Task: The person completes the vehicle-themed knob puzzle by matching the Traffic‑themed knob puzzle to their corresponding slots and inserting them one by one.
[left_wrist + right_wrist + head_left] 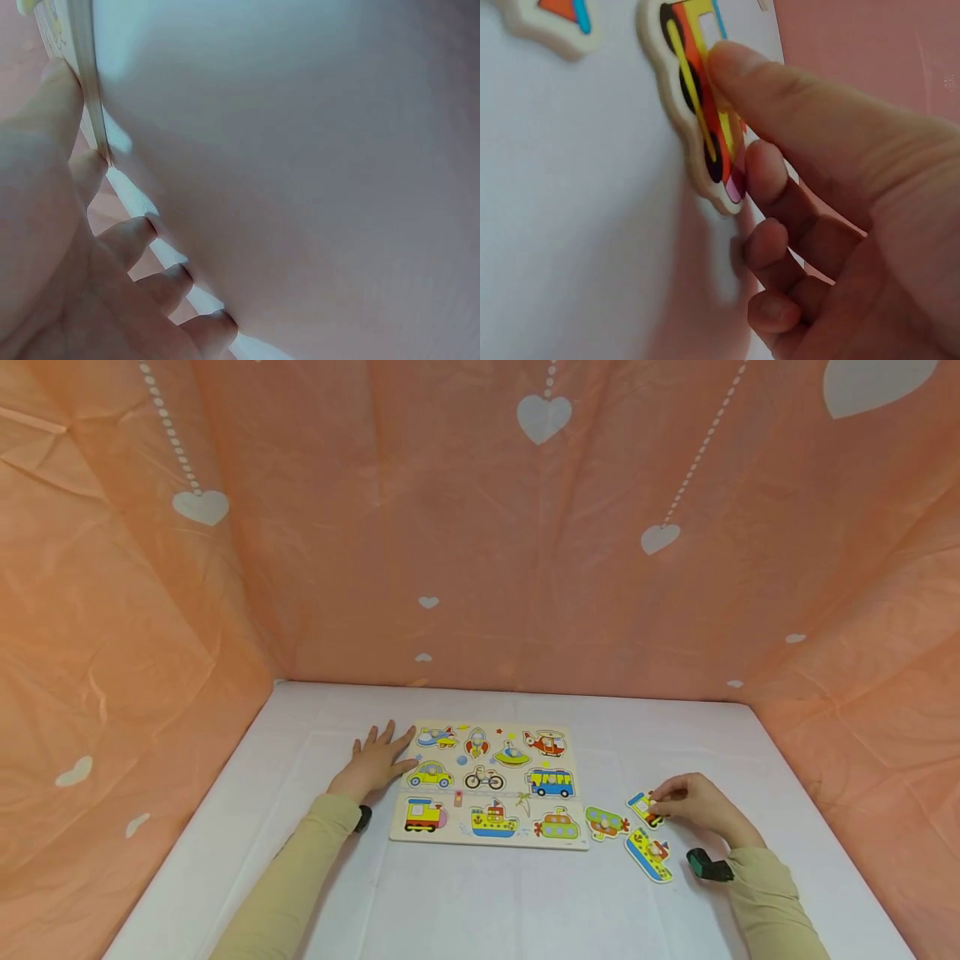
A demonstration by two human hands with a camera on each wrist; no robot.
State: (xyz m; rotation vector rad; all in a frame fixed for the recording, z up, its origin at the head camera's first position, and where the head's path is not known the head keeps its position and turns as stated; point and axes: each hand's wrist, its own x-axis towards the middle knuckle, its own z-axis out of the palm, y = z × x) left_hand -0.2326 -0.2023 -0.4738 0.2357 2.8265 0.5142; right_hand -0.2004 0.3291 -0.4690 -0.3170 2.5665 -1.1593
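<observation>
A wooden puzzle board (459, 827) with printed vehicle pictures lies flat on the white table. My left hand (372, 766) rests at its left edge with fingers spread; in the left wrist view the thumb and index fingertip touch the board's side. To the right of the board, my right hand (701, 806) pinches a train puzzle piece (697, 97) between thumb and index finger, the other fingers loosely bent. Close by lie a submarine piece (603, 823), beside the board's lower right corner, and a boat piece (647, 858) nearer me.
The white table (480, 906) is enclosed by a peach curtain (480, 568) with heart prints, at the back and both sides. Black wrist devices show at the left wrist and at the right wrist (708, 866).
</observation>
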